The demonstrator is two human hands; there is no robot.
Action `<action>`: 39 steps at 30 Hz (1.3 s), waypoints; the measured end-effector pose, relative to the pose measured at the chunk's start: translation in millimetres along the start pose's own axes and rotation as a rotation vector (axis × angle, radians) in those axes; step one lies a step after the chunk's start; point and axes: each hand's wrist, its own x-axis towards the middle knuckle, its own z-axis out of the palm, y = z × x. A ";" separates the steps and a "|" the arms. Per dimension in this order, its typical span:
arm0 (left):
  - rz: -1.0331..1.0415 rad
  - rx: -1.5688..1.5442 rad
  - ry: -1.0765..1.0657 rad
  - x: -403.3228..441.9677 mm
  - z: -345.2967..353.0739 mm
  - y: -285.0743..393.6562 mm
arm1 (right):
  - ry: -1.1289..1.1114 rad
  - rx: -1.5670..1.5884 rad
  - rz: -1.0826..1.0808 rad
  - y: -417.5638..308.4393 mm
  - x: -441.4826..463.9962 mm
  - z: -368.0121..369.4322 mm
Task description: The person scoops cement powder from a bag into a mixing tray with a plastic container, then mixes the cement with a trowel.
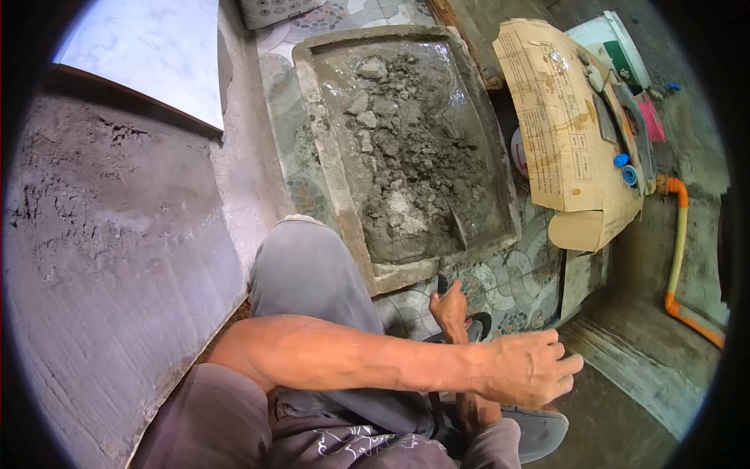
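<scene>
A shallow rectangular mixing trough point(332, 168) holds wet grey mortar point(406, 148), lumpy along the middle and watery at the edges. At its near end, a trowel point(458, 224) has its blade sunk in the mix. My right hand point(449, 307) is closed around the trowel's dark handle, just outside the near rim. My left arm reaches across my body from left to right, over my right forearm. My left hand point(525, 367) is curled into a loose fist with its back up, and nothing sticks out of it; its palm is hidden.
Right of the trough, a flattened cardboard sheet point(551, 117) carries flat tools and blue caps point(625, 168). Behind it stands a white bucket point(617, 51). An orange pipe point(678, 246) runs along the right. A plastered wall or slab point(117, 258) rises close on the left. Patterned tiles point(508, 285) surround the trough.
</scene>
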 end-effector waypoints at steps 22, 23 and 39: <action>-0.015 0.002 0.025 4.4 -16.3 2.2 | 0.108 0.168 -0.117 -55.4 33.8 -89.0; -0.015 0.048 0.068 7.2 -20.9 3.7 | 0.127 0.217 -0.143 -72.6 47.8 -99.5; -0.894 0.952 -0.308 12.5 -120.8 18.1 | 0.278 -0.488 -0.288 -233.2 325.2 -155.1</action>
